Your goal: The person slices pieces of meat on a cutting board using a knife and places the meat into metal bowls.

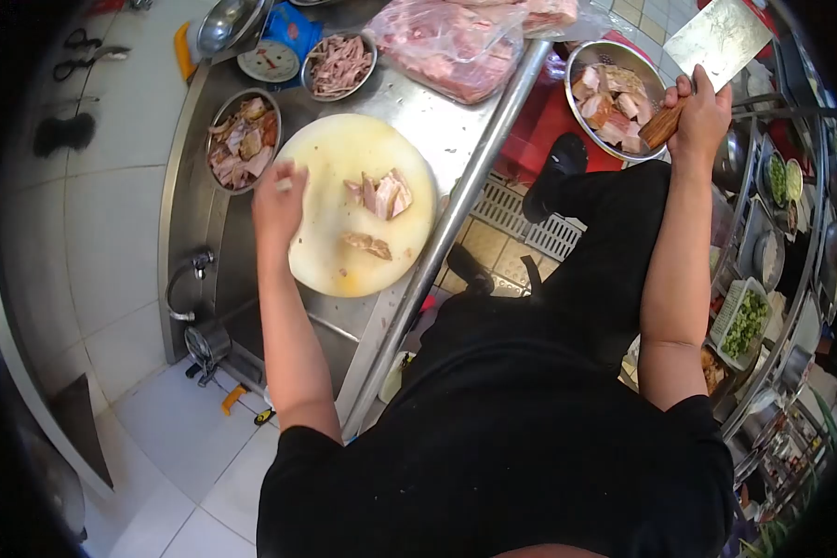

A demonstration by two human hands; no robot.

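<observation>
My right hand (700, 121) is wrapped round the wooden handle of a cleaver (719, 42), its broad blade raised at the upper right. Below the handle is a metal bowl (576, 110) of large meat chunks. On the left, my left hand (279, 206) is over the edge of the round cutting board (330, 149), beside a bowl of meat pieces (244, 149). Its fingers look curled but are blurred, with a small pale spot among them that I cannot make out. Cut meat (381, 195) and a browner strip of meat (367, 245) lie on the board.
Behind the board are a bowl of meat strips (340, 67), a dial scale (270, 60) and bagged raw meat (451, 51). A faucet (193, 270) is at the left of the steel counter (456, 121). Shelving on the right holds a basket of chopped greens (742, 321).
</observation>
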